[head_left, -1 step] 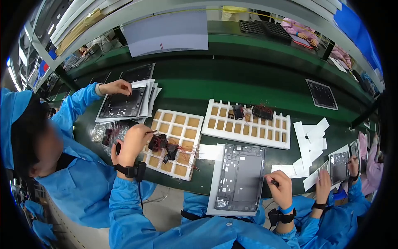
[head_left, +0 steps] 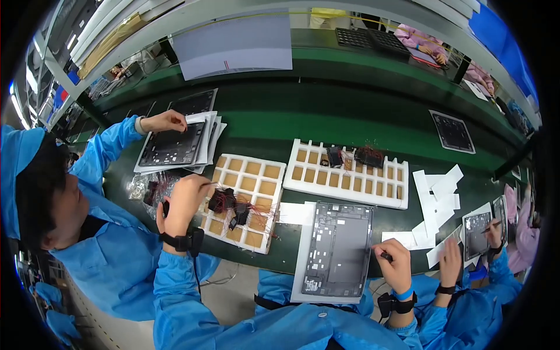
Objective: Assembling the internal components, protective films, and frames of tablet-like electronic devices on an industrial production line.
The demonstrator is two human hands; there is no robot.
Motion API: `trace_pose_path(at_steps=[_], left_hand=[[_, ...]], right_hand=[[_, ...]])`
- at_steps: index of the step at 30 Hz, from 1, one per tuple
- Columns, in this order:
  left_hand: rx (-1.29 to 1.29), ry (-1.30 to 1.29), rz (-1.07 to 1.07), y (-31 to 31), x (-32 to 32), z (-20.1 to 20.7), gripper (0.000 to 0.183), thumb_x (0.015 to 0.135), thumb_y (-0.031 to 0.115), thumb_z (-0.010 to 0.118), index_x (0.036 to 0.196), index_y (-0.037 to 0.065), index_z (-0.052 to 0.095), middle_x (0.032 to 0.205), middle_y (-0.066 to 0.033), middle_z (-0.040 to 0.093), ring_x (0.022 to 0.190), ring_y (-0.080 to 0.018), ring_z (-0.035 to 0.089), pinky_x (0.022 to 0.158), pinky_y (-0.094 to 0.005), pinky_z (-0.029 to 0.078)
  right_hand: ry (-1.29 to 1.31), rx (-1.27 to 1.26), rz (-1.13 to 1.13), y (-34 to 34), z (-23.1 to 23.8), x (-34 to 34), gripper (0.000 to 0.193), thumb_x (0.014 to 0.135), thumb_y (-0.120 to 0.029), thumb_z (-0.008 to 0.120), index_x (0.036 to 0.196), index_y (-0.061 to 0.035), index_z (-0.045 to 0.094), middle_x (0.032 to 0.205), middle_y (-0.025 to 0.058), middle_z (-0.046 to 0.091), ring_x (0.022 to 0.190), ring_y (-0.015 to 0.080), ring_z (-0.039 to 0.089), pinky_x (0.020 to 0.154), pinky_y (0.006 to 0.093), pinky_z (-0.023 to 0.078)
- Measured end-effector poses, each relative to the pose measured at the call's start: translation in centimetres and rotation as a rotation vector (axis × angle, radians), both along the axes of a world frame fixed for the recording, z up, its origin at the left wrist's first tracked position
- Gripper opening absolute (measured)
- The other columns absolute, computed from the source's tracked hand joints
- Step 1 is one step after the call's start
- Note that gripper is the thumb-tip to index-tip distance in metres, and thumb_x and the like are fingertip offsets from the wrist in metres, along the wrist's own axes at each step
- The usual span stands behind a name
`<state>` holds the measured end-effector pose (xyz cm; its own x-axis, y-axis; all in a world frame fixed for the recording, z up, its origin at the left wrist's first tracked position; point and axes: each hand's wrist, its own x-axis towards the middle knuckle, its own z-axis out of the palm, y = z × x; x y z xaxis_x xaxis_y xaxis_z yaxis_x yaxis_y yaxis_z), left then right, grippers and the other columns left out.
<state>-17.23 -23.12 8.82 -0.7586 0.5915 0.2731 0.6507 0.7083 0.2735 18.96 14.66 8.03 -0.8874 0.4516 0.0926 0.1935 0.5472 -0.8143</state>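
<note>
We counted two white foam compartment trays and at least six dark tablet housings: one before us, two leftward, three rightward. We had one left hand and one right hand in view; the left co-worker showed one hand, the right co-worker two. We wore two black wrist devices and one blue wristband. We saw two black grid trays and one pale grey panel. The wired black parts and white strips overlapped too much to count.
</note>
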Motion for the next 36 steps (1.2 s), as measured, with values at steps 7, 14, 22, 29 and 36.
trace_pose_path(at_steps=[7, 14, 22, 29, 36], left_hand=[[0.238, 0.021, -0.246, 9.0, 12.7, 5.5, 0.008, 0.083, 0.001, 0.074, 0.091, 0.000, 0.071, 0.082, -0.0129, 0.067, 0.070, -0.0244, 0.066, 0.066, -0.0348, 0.053], [0.262, -0.324, -0.651, 18.5, 18.8, -1.4, 0.013, 0.081, 0.004, 0.075, 0.093, 0.003, 0.070, 0.082, -0.0114, 0.064, 0.080, -0.0326, 0.064, 0.070, -0.0409, 0.054], [0.225, -0.421, -0.760, 22.2, 18.4, -3.6, 0.012, 0.084, 0.008, 0.073, 0.093, 0.002, 0.070, 0.082, -0.0135, 0.062, 0.082, -0.0333, 0.064, 0.072, -0.0424, 0.053], [0.230, -0.240, -0.556, 25.1, 14.7, -7.6, 0.015, 0.083, 0.010, 0.074, 0.094, 0.001, 0.068, 0.089, -0.0130, 0.065, 0.089, -0.0341, 0.064, 0.077, -0.0431, 0.053], [0.201, -0.261, -0.539, 25.9, 13.9, -8.4, 0.015, 0.085, 0.010, 0.074, 0.096, 0.002, 0.066, 0.094, -0.0121, 0.063, 0.091, -0.0340, 0.064, 0.078, -0.0430, 0.052]], right_hand=[[0.320, 0.315, 0.095, -2.3, 2.3, -2.1, 0.026, 0.080, -0.009, 0.079, 0.106, -0.0087, 0.076, 0.100, 0.0086, 0.069, 0.071, 0.0240, 0.067, 0.060, 0.0327, 0.054], [0.331, 0.539, 0.146, -2.3, 1.0, -2.1, 0.047, 0.072, -0.021, 0.089, 0.116, -0.0137, 0.071, 0.106, 0.0062, 0.067, 0.072, 0.0198, 0.068, 0.058, 0.0291, 0.055], [0.099, 0.548, 0.203, -1.1, -0.4, -2.1, 0.017, 0.083, -0.010, 0.076, 0.100, -0.0120, 0.073, 0.099, 0.0050, 0.070, 0.070, 0.0230, 0.070, 0.059, 0.0340, 0.055], [0.230, 0.496, -0.047, 2.7, -2.9, -3.0, 0.013, 0.084, -0.015, 0.078, 0.092, -0.0090, 0.071, 0.078, 0.0058, 0.070, 0.070, 0.0260, 0.070, 0.059, 0.0361, 0.053], [0.221, 0.601, 0.010, 6.1, -5.4, -6.4, 0.012, 0.087, -0.017, 0.074, 0.091, -0.0088, 0.066, 0.081, 0.0068, 0.069, 0.072, 0.0271, 0.070, 0.061, 0.0378, 0.054]])
